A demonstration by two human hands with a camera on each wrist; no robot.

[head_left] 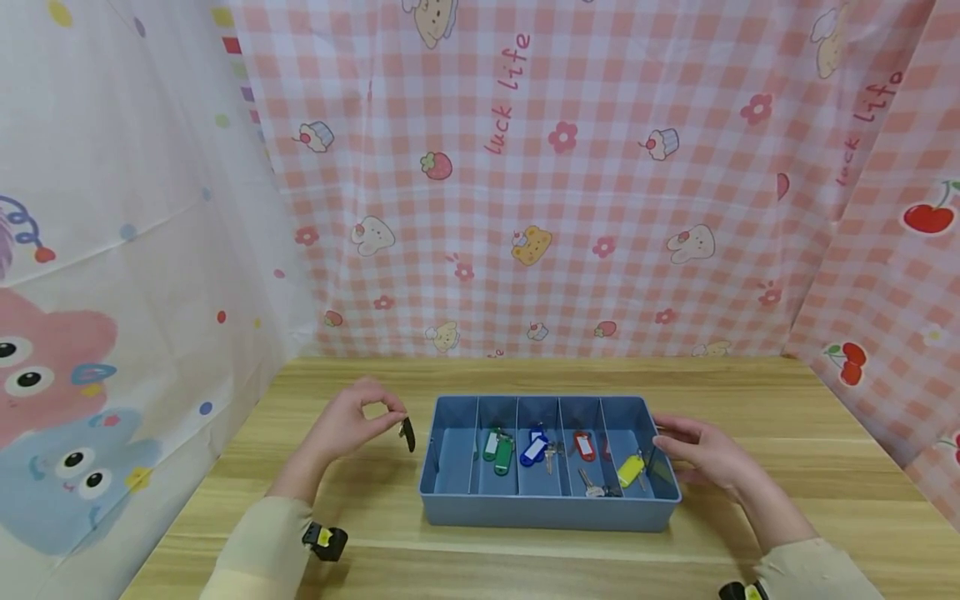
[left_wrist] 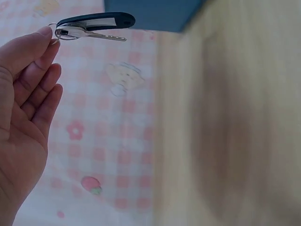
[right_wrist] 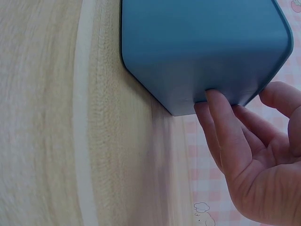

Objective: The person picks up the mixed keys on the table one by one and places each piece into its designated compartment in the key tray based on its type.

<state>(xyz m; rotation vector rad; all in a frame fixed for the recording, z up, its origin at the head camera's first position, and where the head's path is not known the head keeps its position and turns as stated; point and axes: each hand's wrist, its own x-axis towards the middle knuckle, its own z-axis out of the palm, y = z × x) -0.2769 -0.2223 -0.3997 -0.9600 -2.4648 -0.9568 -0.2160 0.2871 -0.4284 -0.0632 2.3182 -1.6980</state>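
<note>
My left hand [head_left: 347, 423] pinches a split ring between thumb and fingertip, to the left of the blue divided box [head_left: 551, 511]. From that ring hang a black key tag [left_wrist: 96, 21] and a silver key [left_wrist: 106, 36], both raised over the table. At the box's right end, my right hand [head_left: 701, 454] holds the end wall. Its fingers [right_wrist: 225, 125] lie against the outside of that wall, and the thumb [head_left: 663, 442] reaches over the rim. The box's leftmost compartment [head_left: 453, 454] holds nothing.
Green key tags [head_left: 504, 457], blue key tags [head_left: 534, 451], a red key tag [head_left: 583, 447] and a yellow key tag [head_left: 631, 471] lie in separate compartments, with keys by them. The box stands on a wooden table [head_left: 375, 533]. Patterned cloth [head_left: 480, 275] hangs behind and at both sides.
</note>
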